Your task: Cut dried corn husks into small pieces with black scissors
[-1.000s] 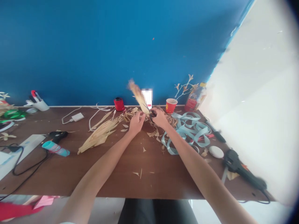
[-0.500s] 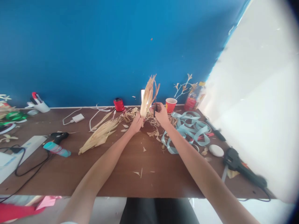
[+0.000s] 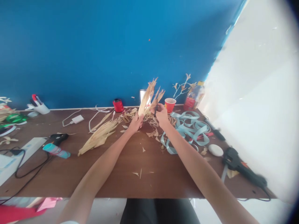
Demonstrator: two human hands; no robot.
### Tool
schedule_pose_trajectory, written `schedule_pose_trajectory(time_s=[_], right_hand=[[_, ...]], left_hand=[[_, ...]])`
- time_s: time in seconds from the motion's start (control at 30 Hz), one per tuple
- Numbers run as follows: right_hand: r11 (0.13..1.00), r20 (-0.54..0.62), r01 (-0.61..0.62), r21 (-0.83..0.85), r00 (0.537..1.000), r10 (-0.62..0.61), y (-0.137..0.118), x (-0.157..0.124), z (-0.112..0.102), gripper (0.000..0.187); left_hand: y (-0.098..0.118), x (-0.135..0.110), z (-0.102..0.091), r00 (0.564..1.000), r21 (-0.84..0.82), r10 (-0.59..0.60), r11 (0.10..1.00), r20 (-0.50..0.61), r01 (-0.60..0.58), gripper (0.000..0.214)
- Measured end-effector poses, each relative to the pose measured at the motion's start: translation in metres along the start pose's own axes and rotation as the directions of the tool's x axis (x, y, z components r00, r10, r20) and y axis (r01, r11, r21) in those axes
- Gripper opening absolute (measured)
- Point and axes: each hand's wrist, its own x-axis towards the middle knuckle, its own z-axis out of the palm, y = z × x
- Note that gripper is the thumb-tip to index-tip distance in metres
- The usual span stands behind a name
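Straw-coloured husks [image 3: 145, 101] parted in the left hand [image 3: 136, 122], dark tool alongside

Dry, papery leaves stood upright above the far middle of the brown table [image 3: 130, 183], their lower ends pinched between the left thumb and fingers, their ragged tips fanning up against the blue wall [image 3: 98, 53]. The right hand [image 3: 162, 114] had its fingers curled around a slim dark tool [image 3: 156, 109], apparently scissors, just beside the right part of the fan; whether the blades were parted or pressed together could not be told, nor whether they touched the leaf.

The step in hand looked like splitting or trimming the bunch. Shredded scraps [image 3: 153, 122] under and around the hands fitted that reading. A second bundle [image 3: 99, 140] lay to the left on the table, touched by neither hand, while pale blue ribbon [image 3: 191, 124] sprawled to the right, near the right forearm.

As judged from this pose, the next move called for a firm left pinch low on the bunch, the right-hand leaves kept apart from the rest, and the tool's edge held clear of the left fingertips.
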Motion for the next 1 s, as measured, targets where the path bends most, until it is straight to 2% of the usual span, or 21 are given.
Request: schedule_pose_trajectory(time_s=[0.1,0.2,0.33,0.43,0.57,0.67,0.8,0.93,1.0], right_hand=[[0.999,-0.003,-0.025,-0.042,1.0,0.025,0.0,-0.001,0.001,0.051],[0.999,0.013,-0.015,-0.046,1.0,0.015,-0.002,-0.001,0.003,0.049],[0.996,0.056,0.083,-0.038,0.995,-0.081,-0.005,-0.003,0.002,0.041],[0.985,0.14,0.148,-0.092,0.981,-0.134,-0.008,-0.004,0.0,0.036],[0.96,0.312,0.245,-0.134,0.93,-0.194,-0.017,-0.003,-0.003,0.033],[0.95,0.437,0.27,-0.158,0.882,-0.178,-0.026,-0.003,-0.005,0.031],[0.949,0.529,0.272,-0.159,0.835,-0.151,-0.033,-0.004,-0.008,0.029],[0.955,0.525,0.247,-0.165,0.842,-0.126,-0.026,0.003,-0.016,0.031],[0.953,0.509,0.235,-0.189,0.854,-0.11,-0.018,0.01,-0.024,0.041]], left_hand=[[-0.003,0.005,-0.002,0.997,0.051,0.043,0.998,0.068,-0.047,0.035],[-0.005,0.009,0.001,0.999,-0.016,0.044,0.999,0.025,-0.044,0.043],[-0.008,0.009,0.009,1.0,-0.123,0.015,0.992,-0.014,-0.016,0.046],[-0.008,0.009,0.01,0.999,-0.191,-0.027,0.981,-0.033,0.02,0.046],[-0.007,0.012,0.005,0.997,-0.284,-0.072,0.957,-0.022,0.063,0.043],[-0.007,0.015,0.002,0.993,-0.322,-0.115,0.942,-0.031,0.099,0.044],[-0.007,0.015,0.003,0.992,-0.345,-0.119,0.934,-0.047,0.096,0.044],[-0.003,0.015,0.003,0.99,-0.397,-0.136,0.911,-0.035,0.111,0.037],[0.0,0.016,0.003,0.985,-0.431,-0.171,0.891,-0.018,0.147,0.033]])
